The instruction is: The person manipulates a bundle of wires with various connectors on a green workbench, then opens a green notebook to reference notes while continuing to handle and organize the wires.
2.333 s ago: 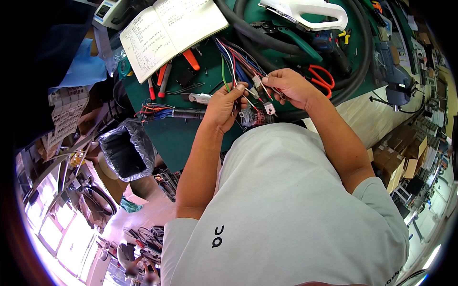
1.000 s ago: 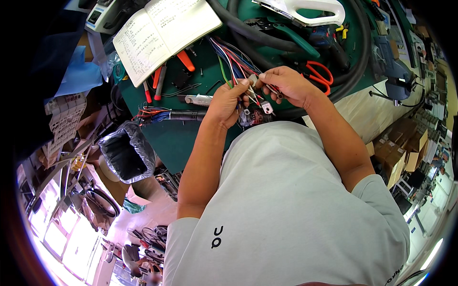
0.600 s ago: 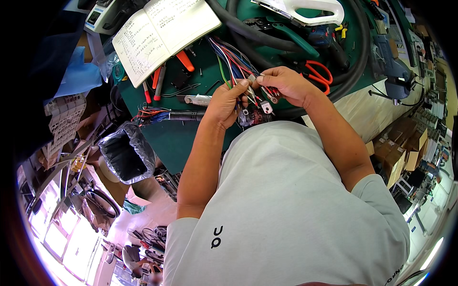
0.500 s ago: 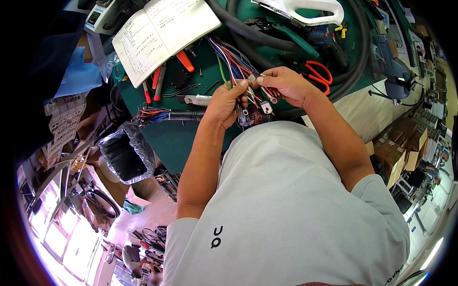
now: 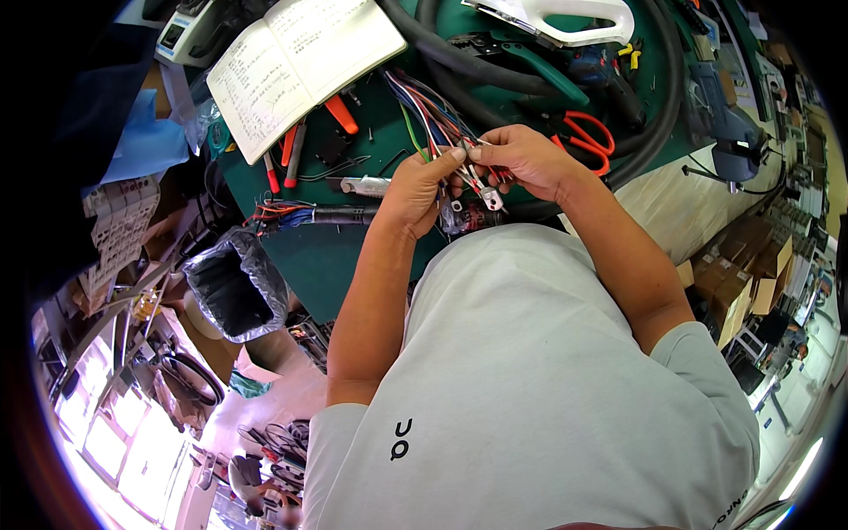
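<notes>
Both my hands meet over a bundle of coloured wires point(image 5: 430, 113) at the near edge of the green table. My left hand point(image 5: 422, 187) is closed, thumb pressed against the fingers, on the wires. Close against it, my right hand point(image 5: 521, 161) pinches wires of the same bundle between thumb and fingers. Below the fingertips hangs a white connector piece point(image 5: 491, 199) with metal ends beside it. Which single wires each hand grips is hidden by the fingers. Left of my left hand lies a sleeved black cable point(image 5: 346, 215) with loose thin wires at its end.
An open notebook point(image 5: 305, 66) lies at the far left. Red-handled scissors point(image 5: 587, 141), a green-handled crimping tool point(image 5: 543, 71), a utility knife point(image 5: 365, 186) and a thick black cable point(image 5: 676, 79) surround my hands. A lined bin point(image 5: 234, 287) stands left of the table.
My right hand has shifted slightly left, bringing its fingertips against those of my left hand. The metal wire end beneath the right fingers is now mostly covered.
</notes>
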Tool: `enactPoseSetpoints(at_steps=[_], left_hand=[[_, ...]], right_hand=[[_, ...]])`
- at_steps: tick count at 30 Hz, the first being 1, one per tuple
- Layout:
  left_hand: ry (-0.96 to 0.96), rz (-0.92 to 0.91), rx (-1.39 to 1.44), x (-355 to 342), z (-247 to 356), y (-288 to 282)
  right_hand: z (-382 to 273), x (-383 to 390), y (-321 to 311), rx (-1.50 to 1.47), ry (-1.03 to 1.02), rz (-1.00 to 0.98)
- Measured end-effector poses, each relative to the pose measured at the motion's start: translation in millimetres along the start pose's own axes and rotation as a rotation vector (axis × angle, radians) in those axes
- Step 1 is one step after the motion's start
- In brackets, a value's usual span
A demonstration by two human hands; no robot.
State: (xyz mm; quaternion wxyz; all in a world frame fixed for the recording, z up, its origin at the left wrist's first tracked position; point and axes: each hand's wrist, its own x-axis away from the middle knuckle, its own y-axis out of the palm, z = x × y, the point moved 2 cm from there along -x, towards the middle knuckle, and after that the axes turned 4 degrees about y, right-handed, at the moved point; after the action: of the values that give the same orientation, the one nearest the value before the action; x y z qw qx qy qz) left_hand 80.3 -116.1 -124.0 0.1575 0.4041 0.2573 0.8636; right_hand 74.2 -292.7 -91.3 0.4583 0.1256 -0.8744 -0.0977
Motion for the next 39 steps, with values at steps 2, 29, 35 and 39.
enactPoseSetpoints(at_steps=[2,29,35,39], left_hand=[[0.004,-0.029,-0.012,1,2,2],[0.019,0.015,-0.004,8,2,-6],[0.028,0.011,-0.025,9,0,-8],[0.026,0.011,0.023,9,0,-7]], right_hand=[[-2,2,2,0.011,-0.003,0.006],[-3,-3,11,0.147,0.004,0.096],[-6,-1,18,0.119,0.023,0.122],[-5,-1,20,0.118,0.026,0.159]])
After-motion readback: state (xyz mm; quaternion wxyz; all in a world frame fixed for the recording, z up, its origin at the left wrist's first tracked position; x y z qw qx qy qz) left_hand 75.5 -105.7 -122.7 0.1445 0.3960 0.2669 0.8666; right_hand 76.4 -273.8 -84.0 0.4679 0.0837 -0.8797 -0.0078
